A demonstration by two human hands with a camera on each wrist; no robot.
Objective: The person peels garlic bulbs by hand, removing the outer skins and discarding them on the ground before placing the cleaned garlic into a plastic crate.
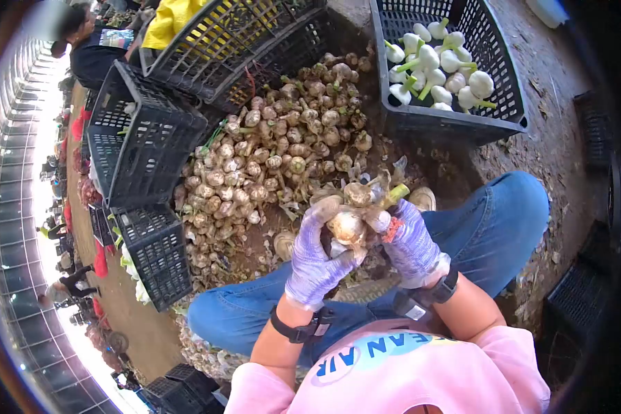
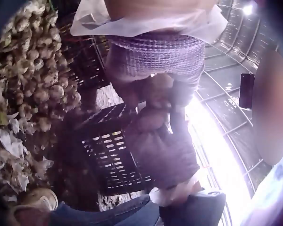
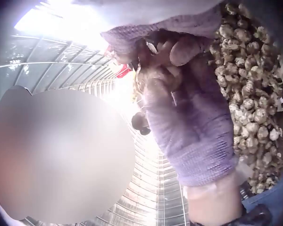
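Both hands wear purple knit gloves under clear plastic and meet in front of the lap. My left hand (image 1: 319, 255) grips a garlic bulb (image 1: 347, 228) with dirty, partly peeled skin, thumb below and fingers above. A second bulb (image 1: 357, 194) sits just above it, among loose dry husk. On the other side, my right hand (image 1: 414, 241) holds the garlic near its stem (image 1: 397, 192), whose cut end is green. Something orange-red (image 1: 392, 230) is on the right thumb. In the right wrist view the left glove (image 3: 193, 127) hides most of the garlic.
A heap of unpeeled garlic (image 1: 276, 152) lies on the ground ahead. White peeled bulbs with short green stems fill part of a black crate (image 1: 455, 127) at the upper right. More black crates (image 1: 155, 255) border the heap on the left. Another person (image 1: 103, 55) is at the upper left.
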